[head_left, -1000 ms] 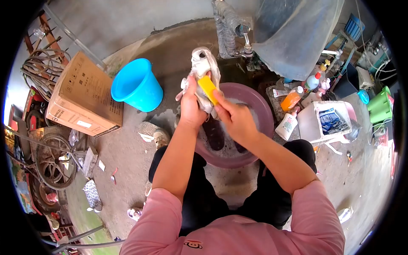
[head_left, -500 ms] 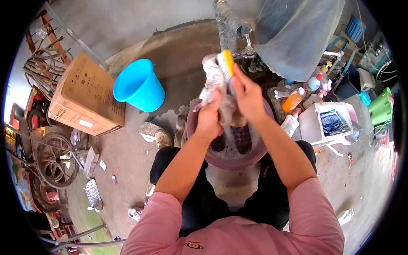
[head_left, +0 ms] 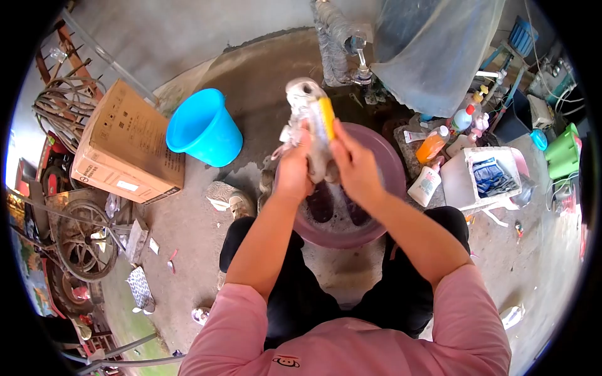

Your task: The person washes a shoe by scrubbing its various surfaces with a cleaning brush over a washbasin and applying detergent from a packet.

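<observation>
My left hand (head_left: 296,169) is closed around a pale, wet shoe (head_left: 301,94) with laces hanging at its left side. In my right hand (head_left: 359,164) is a scrub brush with a yellow back (head_left: 327,118), its bristles against the shoe's right side. Both hands are above a pink-purple basin (head_left: 394,166). Dark insoles or shoe soles (head_left: 321,208) lie in the foamy water; which of these they are I cannot tell.
A blue bucket (head_left: 204,128) and a cardboard box (head_left: 125,144) stand on the left. Patterned shoes (head_left: 232,199) sit beside the basin. To the right are an orange bottle (head_left: 433,144), a white bottle (head_left: 425,185) and a white container (head_left: 461,182) with blue packets. Behind is a tap (head_left: 362,69).
The brush has moved down and left along the shoe, with my right hand following. The shoe has shifted slightly left and tilted, and more of the basin's right side shows.
</observation>
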A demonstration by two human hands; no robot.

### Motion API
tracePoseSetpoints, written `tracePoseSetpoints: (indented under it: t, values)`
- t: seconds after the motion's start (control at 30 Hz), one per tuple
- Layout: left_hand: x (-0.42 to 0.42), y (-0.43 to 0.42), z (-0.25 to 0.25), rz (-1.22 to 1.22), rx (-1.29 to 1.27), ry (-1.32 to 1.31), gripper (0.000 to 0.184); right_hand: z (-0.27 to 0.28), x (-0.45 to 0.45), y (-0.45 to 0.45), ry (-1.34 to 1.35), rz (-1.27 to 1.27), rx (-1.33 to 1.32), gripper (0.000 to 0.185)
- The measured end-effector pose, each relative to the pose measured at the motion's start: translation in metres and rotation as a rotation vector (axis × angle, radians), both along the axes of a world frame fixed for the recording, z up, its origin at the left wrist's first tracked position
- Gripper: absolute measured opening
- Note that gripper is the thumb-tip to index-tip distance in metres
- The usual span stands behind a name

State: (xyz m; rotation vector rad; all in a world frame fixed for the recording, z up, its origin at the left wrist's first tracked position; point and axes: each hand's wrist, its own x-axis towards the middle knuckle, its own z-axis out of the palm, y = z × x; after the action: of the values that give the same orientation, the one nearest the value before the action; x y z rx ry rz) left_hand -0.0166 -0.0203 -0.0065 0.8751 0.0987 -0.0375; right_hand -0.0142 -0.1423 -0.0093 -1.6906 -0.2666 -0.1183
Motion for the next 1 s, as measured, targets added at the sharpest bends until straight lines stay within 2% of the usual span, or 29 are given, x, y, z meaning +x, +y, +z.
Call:
tracePoseSetpoints:
  t: [0.13, 0.2, 0.23, 0.27, 0.37, 0.4, 0.43, 0.47, 0.53, 0.57, 0.6, 0.63, 0.67, 0.73, 0.8, 0.83, 0.9, 0.97, 1.0]
  values:
    - [0.002, 0.006, 0.007, -0.051, -0.027, 0.018, 0.048, -0.005, -0.01, 0.003, -0.252, 0.04, -0.157, 0.038]
    - [-0.008, -0.01, 0.004, 0.02, 0.067, 0.031, 0.05, -0.002, 0.02, 0.0, -0.229, -0.077, -0.11, 0.038]
    - [-0.01, -0.017, -0.002, -0.001, 0.067, 0.046, 0.051, -0.002, 0.037, -0.005, -0.143, -0.116, -0.019, 0.037]
    - [-0.006, -0.023, -0.008, 0.051, 0.05, 0.003, 0.056, -0.001, 0.045, -0.012, -0.137, -0.118, -0.04, 0.038]
    - [-0.005, -0.013, 0.007, 0.027, 0.075, 0.063, 0.052, 0.002, 0.009, -0.006, -0.155, -0.077, -0.088, 0.038]
    - [0.0, -0.002, 0.007, 0.016, 0.088, 0.073, 0.05, 0.0, -0.008, -0.002, -0.187, -0.03, -0.093, 0.038]
    - [0.006, 0.005, 0.009, -0.03, 0.066, -0.02, 0.055, -0.01, -0.014, 0.005, -0.412, 0.0, -0.108, 0.037]
    - [0.008, 0.008, 0.012, 0.002, 0.075, -0.02, 0.065, -0.015, -0.014, 0.004, -0.36, 0.023, -0.136, 0.037]
    - [0.008, 0.012, 0.01, -0.137, 0.016, -0.068, 0.072, -0.01, -0.009, 0.004, -0.28, 0.049, -0.148, 0.036]
    - [0.004, 0.008, 0.009, -0.128, 0.053, -0.053, 0.075, -0.01, -0.002, 0.004, -0.253, 0.048, -0.134, 0.036]
    - [-0.002, -0.002, 0.013, -0.122, 0.089, -0.04, 0.079, 0.004, 0.007, -0.001, -0.086, 0.01, -0.226, 0.036]
    - [-0.001, -0.006, 0.005, -0.185, 0.049, -0.078, 0.083, 0.003, 0.017, -0.003, -0.077, -0.025, -0.165, 0.037]
    - [-0.001, -0.01, -0.002, -0.19, -0.025, -0.074, 0.079, 0.002, 0.022, -0.004, -0.068, -0.058, -0.105, 0.037]
    - [0.001, -0.005, 0.01, -0.162, -0.029, -0.064, 0.085, -0.001, 0.002, -0.002, -0.112, -0.011, -0.111, 0.039]
    - [0.007, 0.01, 0.013, -0.14, 0.032, -0.139, 0.102, -0.004, -0.02, 0.002, -0.164, 0.059, -0.113, 0.04]
    - [0.01, 0.009, 0.016, 0.028, -0.007, -0.112, 0.102, -0.005, -0.029, 0.005, -0.192, 0.105, -0.109, 0.04]
    - [0.009, 0.006, 0.016, 0.029, 0.062, -0.065, 0.1, 0.0, -0.029, 0.005, -0.248, 0.123, -0.176, 0.041]
    - [0.004, -0.001, 0.012, 0.04, 0.165, -0.045, 0.096, -0.001, -0.008, 0.007, -0.308, 0.095, -0.135, 0.042]
    - [0.0, -0.007, 0.012, 0.004, 0.103, -0.005, 0.093, -0.001, 0.001, 0.007, -0.338, 0.078, -0.114, 0.042]
